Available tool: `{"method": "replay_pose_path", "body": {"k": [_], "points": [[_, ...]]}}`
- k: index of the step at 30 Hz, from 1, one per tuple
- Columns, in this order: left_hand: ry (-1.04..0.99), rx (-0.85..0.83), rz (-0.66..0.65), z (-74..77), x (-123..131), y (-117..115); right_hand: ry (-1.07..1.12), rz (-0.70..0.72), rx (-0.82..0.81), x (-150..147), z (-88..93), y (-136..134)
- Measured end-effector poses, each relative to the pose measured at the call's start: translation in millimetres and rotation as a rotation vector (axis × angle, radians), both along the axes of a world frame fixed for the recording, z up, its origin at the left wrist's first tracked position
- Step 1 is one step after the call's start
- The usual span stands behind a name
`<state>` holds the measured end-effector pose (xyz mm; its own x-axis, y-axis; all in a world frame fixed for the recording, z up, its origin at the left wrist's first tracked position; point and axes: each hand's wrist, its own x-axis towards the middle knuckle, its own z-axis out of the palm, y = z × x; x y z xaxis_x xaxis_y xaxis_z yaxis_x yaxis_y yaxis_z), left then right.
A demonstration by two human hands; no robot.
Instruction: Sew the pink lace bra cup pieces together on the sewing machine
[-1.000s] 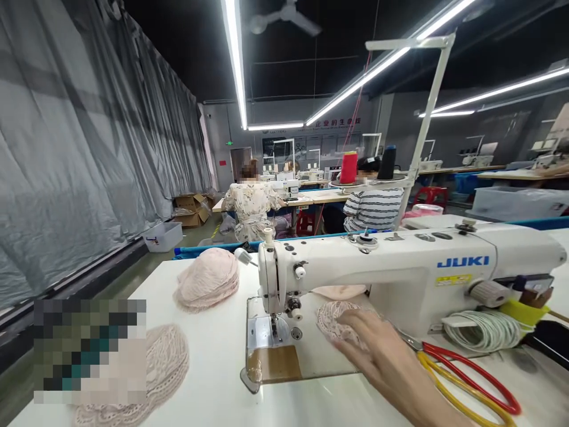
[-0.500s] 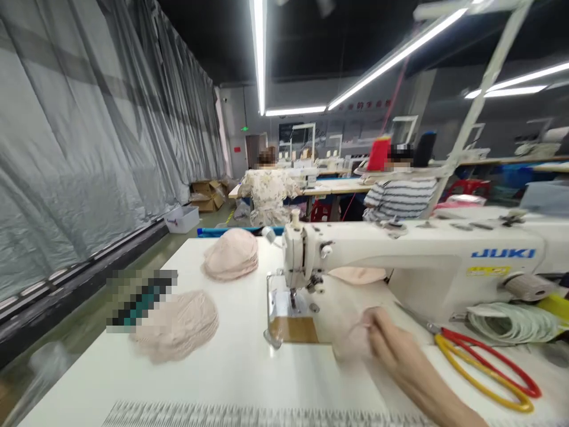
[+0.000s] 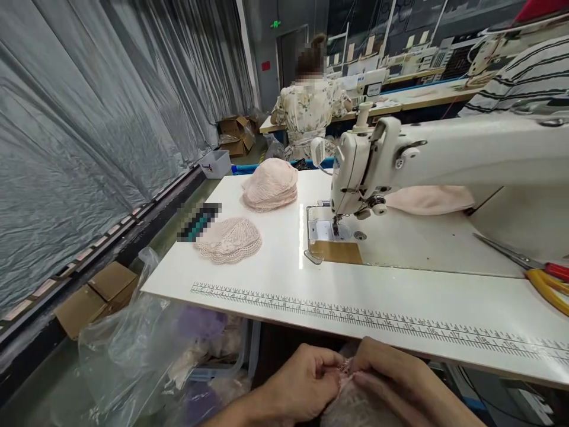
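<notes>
Left side: a crinkled silver-grey curtain (image 3: pixel 133 118), floor-length, dark base rail below. In front, a glossy white sewing table (image 3: pixel 284 249), a black ruler scale (image 3: pixel 355 317) printed along its near edge. Beyond it sits a co-worker in a cream floral top (image 3: pixel 306 112), back turned. On the right half of the table, a white metal sewing machine (image 3: pixel 466 142); nothing under its needle. Clear crumpled plastic bag (image 3: pixel 120 356) low at left, below table level.

Two stacks near the table's left side: a domed stack of pale pink fabric (image 3: pixel 271 184) farther back, a flatter stack of pale pink scallop-edged lace (image 3: pixel 231 240) nearer, the two apart. Behind the needle, beneath the machine arm, a smooth pale pink curved piece (image 3: pixel 431 200). Right edge: steel scissors with red and yellow handles (image 3: pixel 531 265), partly cut off.

Left hand (image 3: pixel 304 379) and right hand (image 3: pixel 395 373) close together at the table's near edge, below the ruler. Between them, a small pale pink lace piece (image 3: pixel 345 366): left thumb and fingers pinch it, right fingers closed on it too. Most of it hidden.
</notes>
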<state>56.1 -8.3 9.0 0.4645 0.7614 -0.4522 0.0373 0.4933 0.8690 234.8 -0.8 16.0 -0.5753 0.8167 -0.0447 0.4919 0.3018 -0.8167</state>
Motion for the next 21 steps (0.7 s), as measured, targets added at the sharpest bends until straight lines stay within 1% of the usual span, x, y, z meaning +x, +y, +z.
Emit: {"method": "replay_pose_path", "body": {"k": [3,6,10,12,14,18,21], "points": [[0.014,-0.021,-0.048,2.0,-5.7,-1.2,-0.039,0.034,-0.048,-4.8,-6.1,5.4],[0.024,-0.038,-0.065,1.3,-10.7,1.0,-0.054,0.061,-0.087,-5.3,-9.6,2.0],[-0.03,-0.059,-0.093,3.5,-11.2,4.0,-0.031,0.054,-0.07,-5.2,-9.0,-1.6],[0.027,-0.021,-0.127,3.6,-9.8,3.5,-0.013,0.039,-0.053,-5.7,-10.0,-1.6],[0.125,0.054,-0.153,1.0,-9.2,2.2,-0.008,0.01,-0.015,-5.9,-13.6,-1.0],[0.297,0.203,-0.201,-6.2,-15.1,2.2,-0.013,-0.013,0.039,-3.3,-27.1,-2.6],[0.343,0.232,-0.272,-6.9,-22.8,4.9,0.023,-0.03,0.059,-1.8,-36.6,-8.5]]}}
